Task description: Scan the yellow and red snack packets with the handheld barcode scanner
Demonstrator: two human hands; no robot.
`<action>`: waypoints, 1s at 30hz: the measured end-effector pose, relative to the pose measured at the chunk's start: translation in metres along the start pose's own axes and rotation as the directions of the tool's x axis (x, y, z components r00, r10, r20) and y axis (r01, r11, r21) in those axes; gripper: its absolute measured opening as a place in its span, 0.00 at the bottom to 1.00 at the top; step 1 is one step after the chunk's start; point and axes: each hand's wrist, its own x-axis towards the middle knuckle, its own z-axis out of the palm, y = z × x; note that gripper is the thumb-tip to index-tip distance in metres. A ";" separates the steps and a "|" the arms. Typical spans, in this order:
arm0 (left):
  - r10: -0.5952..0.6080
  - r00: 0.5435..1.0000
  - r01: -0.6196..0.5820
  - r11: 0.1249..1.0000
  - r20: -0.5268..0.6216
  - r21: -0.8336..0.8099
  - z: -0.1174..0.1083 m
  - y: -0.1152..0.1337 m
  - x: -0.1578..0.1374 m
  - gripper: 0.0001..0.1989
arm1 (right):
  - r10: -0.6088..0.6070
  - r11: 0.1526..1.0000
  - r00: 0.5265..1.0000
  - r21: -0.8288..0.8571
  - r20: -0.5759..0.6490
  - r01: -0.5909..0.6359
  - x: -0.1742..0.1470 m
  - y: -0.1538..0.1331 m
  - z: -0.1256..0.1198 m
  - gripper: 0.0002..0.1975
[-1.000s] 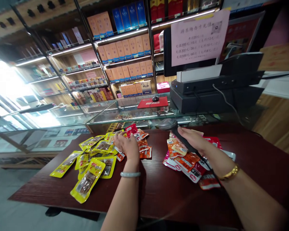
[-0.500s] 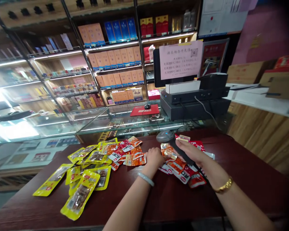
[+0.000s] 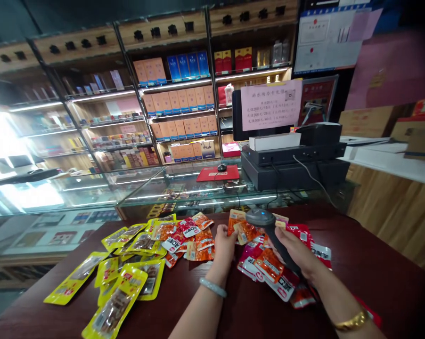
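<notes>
My right hand [image 3: 294,247] is wrapped round the handle of a dark barcode scanner [image 3: 261,217], whose head points away over the packets. Between the fingers of my left hand [image 3: 224,242] is the edge of an orange snack packet [image 3: 238,221], just left of the scanner head. Below the scanner lies a heap of red, orange and white snack packets [image 3: 269,264]. To the left of my left hand are more red and orange packets [image 3: 187,231]. Beyond these, yellow packets [image 3: 118,296] with brown contents spread over the left part of the table.
The dark red table [image 3: 184,310] meets a glass display counter [image 3: 142,190] behind. On that counter are a mouse [image 3: 221,167] on a red mat [image 3: 208,173] and a dark till unit [image 3: 293,169]. Cardboard boxes [image 3: 371,121] stand at right. The scanner's cable runs beneath my right forearm.
My left hand has lifted an orange packet's edge from the pile beside the scanner. The whole view has shifted, so things sit lower in the picture. My right hand still grips the scanner.
</notes>
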 end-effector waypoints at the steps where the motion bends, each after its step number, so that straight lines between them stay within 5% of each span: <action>1: 0.000 1.000 0.000 1.000 -0.003 -0.005 0.000 -0.001 0.001 0.20 | -0.001 1.000 1.000 0.003 0.006 0.001 -0.002 -0.001 0.001 0.27; 15: 0.129 0.991 -0.127 0.989 0.026 -0.070 -0.005 0.015 -0.004 0.13 | -0.015 0.999 0.999 -0.035 0.033 0.017 -0.012 -0.006 0.004 0.28; 23: 0.158 0.987 -0.158 0.976 0.011 0.147 -0.003 0.015 -0.007 0.12 | -0.021 0.998 0.999 -0.067 0.037 0.023 -0.013 -0.005 0.008 0.28; 30: 0.104 0.995 -0.103 0.993 0.009 -0.063 -0.002 0.019 -0.009 0.18 | -0.050 0.994 0.998 -0.095 0.022 0.052 -0.013 -0.004 0.009 0.28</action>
